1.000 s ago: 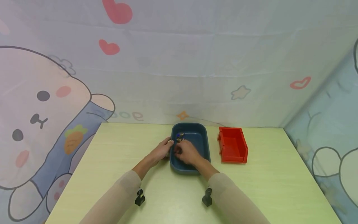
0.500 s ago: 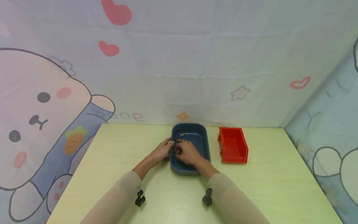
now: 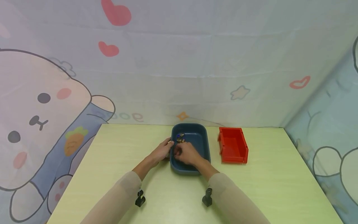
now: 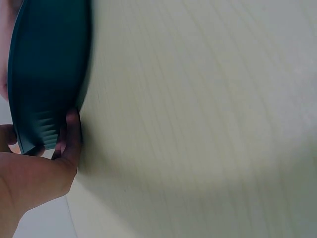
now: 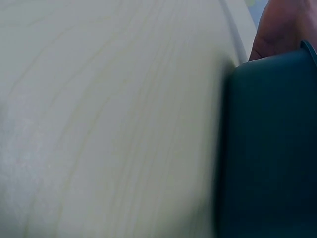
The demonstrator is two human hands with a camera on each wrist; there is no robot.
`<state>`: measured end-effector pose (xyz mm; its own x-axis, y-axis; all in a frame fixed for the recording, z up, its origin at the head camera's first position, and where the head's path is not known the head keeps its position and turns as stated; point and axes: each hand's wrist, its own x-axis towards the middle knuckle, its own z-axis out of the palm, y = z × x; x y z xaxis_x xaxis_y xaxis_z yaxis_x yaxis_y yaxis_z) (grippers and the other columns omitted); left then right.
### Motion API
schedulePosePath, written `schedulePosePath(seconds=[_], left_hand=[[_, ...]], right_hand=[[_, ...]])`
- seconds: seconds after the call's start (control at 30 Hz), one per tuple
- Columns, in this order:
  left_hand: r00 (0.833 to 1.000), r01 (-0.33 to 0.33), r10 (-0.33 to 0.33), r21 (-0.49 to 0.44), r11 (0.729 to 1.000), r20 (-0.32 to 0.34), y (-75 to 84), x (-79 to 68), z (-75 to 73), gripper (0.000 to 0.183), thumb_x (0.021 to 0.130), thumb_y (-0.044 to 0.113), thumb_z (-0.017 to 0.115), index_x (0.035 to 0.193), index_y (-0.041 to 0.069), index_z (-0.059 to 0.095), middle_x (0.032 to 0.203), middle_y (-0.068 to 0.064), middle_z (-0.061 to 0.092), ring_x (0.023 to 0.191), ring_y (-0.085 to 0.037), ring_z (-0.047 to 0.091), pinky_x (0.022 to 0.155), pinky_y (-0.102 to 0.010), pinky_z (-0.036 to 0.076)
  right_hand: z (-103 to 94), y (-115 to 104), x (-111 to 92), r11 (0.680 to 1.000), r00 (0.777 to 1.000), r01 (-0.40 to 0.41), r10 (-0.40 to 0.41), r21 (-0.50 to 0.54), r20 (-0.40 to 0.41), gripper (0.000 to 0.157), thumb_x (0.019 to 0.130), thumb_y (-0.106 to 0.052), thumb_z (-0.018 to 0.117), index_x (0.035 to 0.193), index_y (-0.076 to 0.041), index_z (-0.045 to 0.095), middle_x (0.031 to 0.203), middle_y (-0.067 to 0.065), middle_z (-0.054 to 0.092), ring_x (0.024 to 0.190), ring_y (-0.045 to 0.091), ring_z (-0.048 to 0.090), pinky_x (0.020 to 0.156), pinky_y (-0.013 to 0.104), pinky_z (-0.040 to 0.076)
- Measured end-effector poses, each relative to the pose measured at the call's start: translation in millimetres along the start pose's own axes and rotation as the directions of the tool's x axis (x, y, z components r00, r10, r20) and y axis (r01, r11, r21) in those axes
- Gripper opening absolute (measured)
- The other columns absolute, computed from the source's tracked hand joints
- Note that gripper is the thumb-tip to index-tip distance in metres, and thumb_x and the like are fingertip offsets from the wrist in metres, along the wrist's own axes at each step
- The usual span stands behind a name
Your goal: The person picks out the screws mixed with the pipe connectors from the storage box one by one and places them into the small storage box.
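Note:
A dark blue plastic tub [image 3: 199, 141] stands at the middle of the table's far half. My left hand [image 3: 160, 151] grips its left side, thumb at the rim; in the left wrist view the fingers [image 4: 73, 131] reach round the tub's outer wall. My right hand [image 3: 187, 153] is down inside the tub near that same side, its fingers bent in. Whatever lies between those fingertips is hidden, and I cannot tell if they hold anything. Several small brass-coloured and blue pieces [image 3: 180, 137] lie in the tub just beyond the right hand.
An open red plastic bin [image 3: 233, 144] stands a little to the right of the tub. A pale wooden table [image 3: 279, 174] carries both. Behind it hangs a printed cloth [image 3: 179, 56] with hearts and a bear.
The right hand's fingers have shifted very slightly inside the tub. The left hand, the tub and the red bin stay where they were.

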<state>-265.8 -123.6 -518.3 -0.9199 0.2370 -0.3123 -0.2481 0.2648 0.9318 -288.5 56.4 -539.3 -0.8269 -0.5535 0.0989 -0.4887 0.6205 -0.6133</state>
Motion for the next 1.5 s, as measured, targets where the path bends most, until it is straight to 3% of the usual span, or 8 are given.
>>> schedulePosePath(seconds=[0.37, 0.9, 1.27, 1.5], left_hand=[[1.0, -0.015, 0.015, -0.004, 1.0, 0.009, 2.5, -1.7, 2.2, 0.055, 0.116, 0.033, 0.038, 0.167, 0.012, 0.03, 0.153, -0.022, 0.054, 0.133, -0.035, 0.06, 0.097, -0.049, 0.057], [1.0, -0.027, 0.027, 0.017, 0.999, -0.003, 1.7, 0.7, 1.8, 0.055, 0.116, 0.034, 0.039, 0.166, 0.011, 0.033, 0.152, -0.021, 0.054, 0.13, -0.033, 0.061, 0.094, -0.046, 0.057], [1.0, -0.018, 0.018, 0.012, 1.0, 0.005, 0.4, 2.1, -0.2, 0.057, 0.116, 0.034, 0.038, 0.167, 0.01, 0.03, 0.153, -0.022, 0.053, 0.133, -0.034, 0.059, 0.097, -0.048, 0.056], [1.0, -0.014, 0.014, 0.043, 0.999, 0.004, -1.1, 1.5, -0.5, 0.057, 0.116, 0.037, 0.038, 0.167, 0.012, 0.03, 0.151, -0.02, 0.056, 0.137, -0.037, 0.056, 0.109, -0.056, 0.047]], right_hand=[[-4.3, 1, -1, 0.987, 0.996, -0.055, 0.064, 0.15, -0.054, 0.013, 0.085, -0.002, 0.082, 0.089, -0.008, 0.071, 0.08, -0.001, 0.067, 0.073, 0.011, 0.061, 0.067, 0.027, 0.052], [-11.8, -1, -1, 0.971, 0.987, -0.071, 0.102, 0.23, -0.123, 0.011, 0.086, -0.003, 0.081, 0.09, -0.009, 0.073, 0.08, -0.001, 0.07, 0.073, 0.01, 0.063, 0.068, 0.026, 0.054], [-27.3, -4, -4, 0.963, 0.987, -0.025, 0.066, 0.27, -0.145, 0.007, 0.088, -0.003, 0.079, 0.092, -0.006, 0.074, 0.081, 0.0, 0.071, 0.073, 0.01, 0.066, 0.07, 0.027, 0.056], [-42.5, 0, -13, 0.952, 0.989, -0.019, 0.063, 0.306, -0.134, 0.005, 0.092, -0.005, 0.078, 0.096, -0.006, 0.075, 0.089, 0.002, 0.072, 0.081, 0.014, 0.067, 0.076, 0.031, 0.057]])
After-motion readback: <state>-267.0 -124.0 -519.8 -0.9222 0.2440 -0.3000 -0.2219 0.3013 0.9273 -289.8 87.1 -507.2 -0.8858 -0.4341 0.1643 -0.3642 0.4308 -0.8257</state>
